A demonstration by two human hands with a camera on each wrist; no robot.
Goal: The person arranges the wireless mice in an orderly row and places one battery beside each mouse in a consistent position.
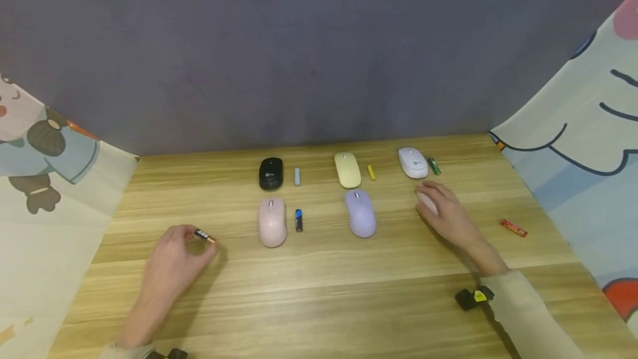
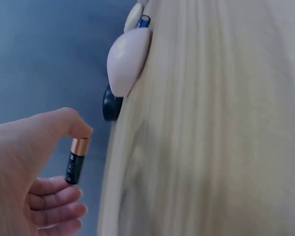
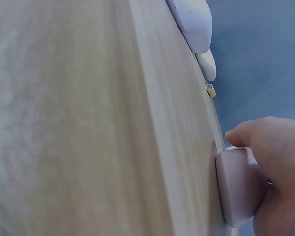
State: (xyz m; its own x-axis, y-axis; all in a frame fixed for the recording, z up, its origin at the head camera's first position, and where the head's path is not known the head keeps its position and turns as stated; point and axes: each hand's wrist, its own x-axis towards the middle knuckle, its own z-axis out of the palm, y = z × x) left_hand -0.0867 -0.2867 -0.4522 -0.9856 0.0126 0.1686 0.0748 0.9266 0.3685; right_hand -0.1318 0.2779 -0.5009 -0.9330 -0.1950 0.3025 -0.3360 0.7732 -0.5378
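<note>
My left hand [image 1: 171,262] pinches a black battery with a copper end [image 1: 204,236] by its two ends, thumb at the copper end. In the left wrist view the battery [image 2: 77,162] is held above the wood table. My right hand [image 1: 451,220] grips a pale pinkish computer mouse [image 1: 427,204], its fingers covering much of it. In the right wrist view this mouse [image 3: 242,187] is at the tabletop, with the thumb along its near side. Just beyond that hand are a white mouse [image 1: 412,163] and a green battery [image 1: 434,166].
Black [image 1: 271,173] and yellow mice [image 1: 347,170] stand at the back, pink [image 1: 272,222] and purple mice [image 1: 360,214] in front. Light blue [image 1: 297,177], yellow [image 1: 371,172] and black-blue batteries [image 1: 298,220] lie beside mice. A red battery [image 1: 514,228] lies right of my right hand.
</note>
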